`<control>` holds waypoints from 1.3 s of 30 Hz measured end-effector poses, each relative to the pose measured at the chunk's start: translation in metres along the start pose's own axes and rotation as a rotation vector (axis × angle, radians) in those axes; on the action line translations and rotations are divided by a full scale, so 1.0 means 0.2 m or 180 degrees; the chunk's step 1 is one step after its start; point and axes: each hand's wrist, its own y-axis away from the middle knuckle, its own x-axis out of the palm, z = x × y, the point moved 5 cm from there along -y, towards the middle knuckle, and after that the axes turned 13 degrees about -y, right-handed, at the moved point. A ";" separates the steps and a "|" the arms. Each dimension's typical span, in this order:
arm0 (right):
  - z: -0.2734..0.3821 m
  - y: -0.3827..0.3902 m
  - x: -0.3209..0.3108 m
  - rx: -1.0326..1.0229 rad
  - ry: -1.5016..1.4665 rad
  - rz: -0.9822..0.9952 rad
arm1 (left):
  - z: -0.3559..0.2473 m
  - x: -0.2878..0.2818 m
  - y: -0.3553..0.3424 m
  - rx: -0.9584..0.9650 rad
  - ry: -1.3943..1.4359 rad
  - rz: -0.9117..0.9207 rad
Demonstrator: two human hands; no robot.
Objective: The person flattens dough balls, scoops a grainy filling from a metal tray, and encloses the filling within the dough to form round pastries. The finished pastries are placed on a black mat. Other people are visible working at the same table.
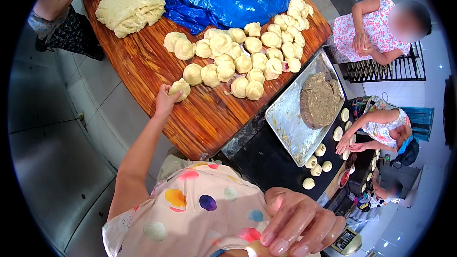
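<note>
At the wooden table's near left edge, my left hand (166, 102) grips a flattened, coiled dough piece (180, 90), thumb and fingers around its side. It is the nearest of a spread of similar dough pieces (221, 44), some overlapping. Close to the camera at the lower right is my right hand (304, 222), fingers curled and pressed together. Something pale shows under its fingertips at the bottom edge, too cut off to name. Beyond the dough pieces lies a bulky mound under blue plastic sheeting (228, 0), with a few dough pieces on top.
A large dough mass (131, 7) lies on the wooden table (143, 66), by a person at far left. To the right, a metal tray (290, 128) holds brown filling (320, 100). Round buns (312, 163) sit on the dark table, where other people work.
</note>
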 end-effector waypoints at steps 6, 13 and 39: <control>-0.03 -0.03 -0.06 0.0201 -0.0048 0.0006 | -0.15 -0.06 0.14 -0.0809 0.1026 0.0317; -0.19 -0.05 -0.22 0.0844 -0.0109 -0.0108 | -0.12 -0.14 0.20 -0.0807 0.1707 0.0322; -0.40 1.17 -1.39 0.1559 0.0803 -0.3416 | -0.47 0.95 0.82 -0.0883 0.0251 0.3118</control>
